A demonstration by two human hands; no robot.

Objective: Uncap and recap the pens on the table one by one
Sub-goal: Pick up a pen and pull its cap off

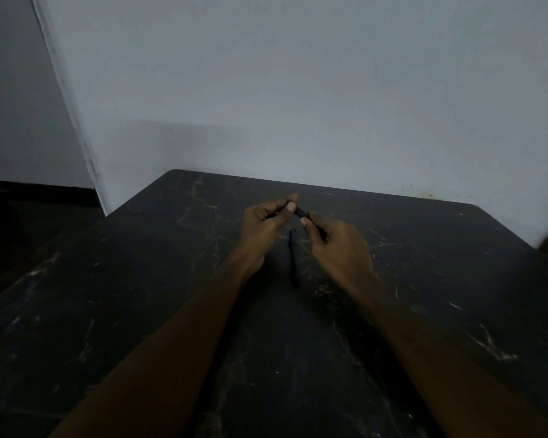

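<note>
Over the counter (108, 311), the left hand (266, 222) and right hand (339, 245) each close a grip on one slim pen (301, 212), likely light, stiff and slick; best pinched near its ends.

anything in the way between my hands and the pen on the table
Nothing visible. The lying pen sits uncovered on the table between the left hand and right hand, which both grip a second pen.

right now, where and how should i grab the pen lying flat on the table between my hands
Probably mid-barrel, from above. The pen lies flat on the table, running away from you, so its long left and right sides are open for a pinch across them. Its ends are too dark to tell cap from barrel.
</note>
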